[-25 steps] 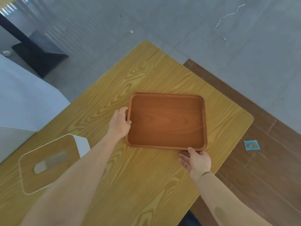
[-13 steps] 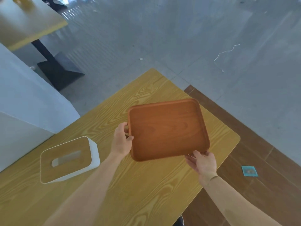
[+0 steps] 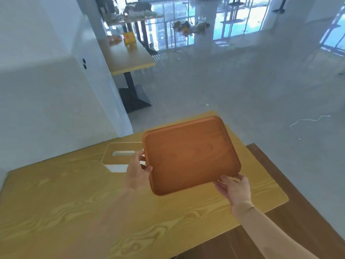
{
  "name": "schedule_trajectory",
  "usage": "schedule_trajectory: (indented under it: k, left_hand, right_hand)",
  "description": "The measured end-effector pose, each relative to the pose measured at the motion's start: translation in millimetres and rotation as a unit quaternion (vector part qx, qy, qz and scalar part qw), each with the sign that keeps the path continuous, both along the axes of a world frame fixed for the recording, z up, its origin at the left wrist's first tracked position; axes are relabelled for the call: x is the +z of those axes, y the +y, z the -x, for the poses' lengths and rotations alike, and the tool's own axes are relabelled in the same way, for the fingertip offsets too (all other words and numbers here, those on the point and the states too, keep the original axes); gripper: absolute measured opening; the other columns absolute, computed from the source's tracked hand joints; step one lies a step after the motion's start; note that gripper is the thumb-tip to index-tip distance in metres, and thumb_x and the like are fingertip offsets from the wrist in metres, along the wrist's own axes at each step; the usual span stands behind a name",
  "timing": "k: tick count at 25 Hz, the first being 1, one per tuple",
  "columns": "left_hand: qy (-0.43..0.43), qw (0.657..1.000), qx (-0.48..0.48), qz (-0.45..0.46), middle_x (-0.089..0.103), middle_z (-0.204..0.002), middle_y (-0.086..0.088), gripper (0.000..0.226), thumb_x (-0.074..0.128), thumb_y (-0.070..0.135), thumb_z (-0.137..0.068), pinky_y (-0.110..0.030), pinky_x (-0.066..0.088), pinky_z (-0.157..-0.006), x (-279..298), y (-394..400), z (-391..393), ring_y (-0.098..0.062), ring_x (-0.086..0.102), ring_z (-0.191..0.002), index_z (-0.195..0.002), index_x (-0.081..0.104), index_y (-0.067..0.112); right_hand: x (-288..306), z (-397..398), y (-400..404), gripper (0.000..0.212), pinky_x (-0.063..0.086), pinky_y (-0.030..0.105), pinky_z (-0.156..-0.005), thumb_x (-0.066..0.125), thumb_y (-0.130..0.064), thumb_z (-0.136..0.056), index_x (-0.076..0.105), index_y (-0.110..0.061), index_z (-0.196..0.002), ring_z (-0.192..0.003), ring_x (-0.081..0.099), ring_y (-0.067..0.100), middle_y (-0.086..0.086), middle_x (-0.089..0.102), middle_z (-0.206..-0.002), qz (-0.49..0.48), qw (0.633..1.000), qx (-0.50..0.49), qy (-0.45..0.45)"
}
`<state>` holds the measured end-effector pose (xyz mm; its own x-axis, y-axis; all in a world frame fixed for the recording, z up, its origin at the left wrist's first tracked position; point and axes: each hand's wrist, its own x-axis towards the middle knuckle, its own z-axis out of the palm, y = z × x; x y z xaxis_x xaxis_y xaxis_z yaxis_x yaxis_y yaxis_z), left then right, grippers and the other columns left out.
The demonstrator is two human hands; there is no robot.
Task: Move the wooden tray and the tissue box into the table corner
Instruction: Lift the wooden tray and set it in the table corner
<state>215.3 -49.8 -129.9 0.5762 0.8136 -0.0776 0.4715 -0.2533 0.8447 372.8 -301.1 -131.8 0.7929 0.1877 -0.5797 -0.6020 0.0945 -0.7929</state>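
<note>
Head view: both hands' grip clamps the wooden tray (image 3: 190,156) above the yellow table (image 3: 74,212); grey floor (image 3: 242,86) beyond.

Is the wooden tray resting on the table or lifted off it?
Lifted. The wooden tray is tilted above the table, with the left hand and right hand gripping its edges.

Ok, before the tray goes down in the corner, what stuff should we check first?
1. Both hands gripping: left hand on the side edge, right hand at the near corner of the wooden tray: ok.
2. Tray empty, nothing to slide off: ok.
3. Tray level: tilted, not ok.
4. Tissue box out of the way: beside the tray's left edge, cannot tell.
5. Far table corner free: hidden behind the tray, cannot tell.
</note>
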Motion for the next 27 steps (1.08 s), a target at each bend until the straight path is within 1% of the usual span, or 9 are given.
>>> schedule_trajectory:
  k: [4, 7, 9, 11, 15, 20, 22, 25, 27]
  left_hand:
    - [-0.014, 0.997, 0.077, 0.016, 0.059, -0.104, 0.007, 0.053, 0.069, -0.005, -0.083, -0.02, 0.049, -0.061, 6, -7, 67, -0.011, 0.064, -0.074, -0.126, 0.048, 0.019]
    - [-0.021, 0.99, 0.139, 0.028, 0.057, -0.105, 0.006, 0.055, 0.069, -0.006, -0.083, -0.041, 0.058, -0.071, 11, -14, 121, -0.021, 0.065, -0.08, -0.129, 0.047, 0.015]
    - [-0.023, 0.985, 0.17, 0.034, 0.056, -0.106, 0.004, 0.056, 0.068, -0.007, -0.084, -0.048, 0.057, -0.075, 14, -15, 155, -0.025, 0.065, -0.082, -0.131, 0.045, 0.014]
    - [-0.022, 0.978, 0.205, 0.028, 0.056, -0.105, 0.004, 0.057, 0.068, -0.007, -0.084, -0.044, 0.056, -0.074, 15, -15, 186, -0.025, 0.064, -0.081, -0.133, 0.045, 0.012]
    - [-0.012, 0.964, 0.264, 0.012, 0.058, -0.106, 0.005, 0.057, 0.07, -0.004, -0.084, -0.033, 0.052, -0.07, 17, -13, 249, -0.021, 0.065, -0.081, -0.132, 0.046, 0.014]
    - [-0.011, 0.95, 0.312, 0.004, 0.057, -0.104, 0.009, 0.058, 0.072, -0.001, -0.083, -0.039, 0.055, -0.075, 20, -4, 328, -0.019, 0.065, -0.081, -0.131, 0.046, 0.017]
    - [-0.014, 0.945, 0.327, 0.007, 0.058, -0.106, 0.007, 0.058, 0.072, -0.002, -0.083, -0.037, 0.054, -0.074, 18, 0, 363, -0.02, 0.064, -0.081, -0.132, 0.047, 0.017]
    - [-0.02, 0.94, 0.341, 0.007, 0.057, -0.105, 0.007, 0.058, 0.071, -0.002, -0.083, -0.028, 0.05, -0.068, 12, 9, 411, -0.019, 0.063, -0.08, -0.133, 0.047, 0.016]
    - [-0.024, 0.94, 0.34, 0.011, 0.057, -0.105, 0.008, 0.057, 0.071, -0.002, -0.083, -0.033, 0.053, -0.07, 9, 18, 438, -0.019, 0.064, -0.081, -0.132, 0.047, 0.017]
  right_hand:
    - [4, 23, 21, 0.045, 0.058, 0.025, -0.052, 0.065, 0.003, -0.089, 0.041, -0.016, -0.122, -0.064, 0.075, 0.023, 0.018, 0.068, -0.097, -0.011, 0.997, 0.08, -0.011]
    - [4, 49, 42, 0.046, 0.059, 0.027, -0.054, 0.067, 0.001, -0.088, 0.042, -0.016, -0.123, -0.068, 0.076, 0.024, 0.021, 0.067, -0.102, -0.009, 0.989, 0.144, -0.014]
    - [2, 69, 56, 0.047, 0.06, 0.03, -0.057, 0.067, 0.001, -0.089, 0.042, -0.016, -0.124, -0.071, 0.076, 0.026, 0.021, 0.067, -0.105, -0.008, 0.982, 0.188, -0.01]
    - [2, 88, 72, 0.048, 0.06, 0.032, -0.059, 0.067, 0.001, -0.089, 0.042, -0.016, -0.126, -0.071, 0.076, 0.027, 0.022, 0.066, -0.107, -0.015, 0.974, 0.226, -0.004]
    - [5, 131, 104, 0.047, 0.061, 0.028, -0.056, 0.068, 0.002, -0.088, 0.041, -0.013, -0.124, -0.068, 0.076, 0.025, 0.023, 0.068, -0.103, -0.025, 0.956, 0.291, -0.004]
    - [7, 195, 142, 0.045, 0.061, 0.033, -0.066, 0.069, 0.0, -0.087, 0.043, -0.016, -0.12, -0.075, 0.077, 0.028, 0.021, 0.074, -0.094, -0.026, 0.936, 0.351, -0.004]
    - [8, 225, 154, 0.045, 0.061, 0.037, -0.071, 0.069, 0.001, -0.086, 0.044, -0.017, -0.119, -0.077, 0.077, 0.03, 0.022, 0.074, -0.094, -0.027, 0.928, 0.371, 0.0]
    - [7, 270, 169, 0.046, 0.059, 0.042, -0.078, 0.069, 0.002, -0.087, 0.044, -0.019, -0.119, -0.079, 0.076, 0.032, 0.023, 0.073, -0.095, -0.017, 0.92, 0.391, 0.002]
    - [5, 298, 178, 0.046, 0.059, 0.042, -0.077, 0.068, 0.003, -0.088, 0.044, -0.019, -0.12, -0.08, 0.076, 0.031, 0.023, 0.072, -0.096, -0.013, 0.918, 0.395, -0.002]
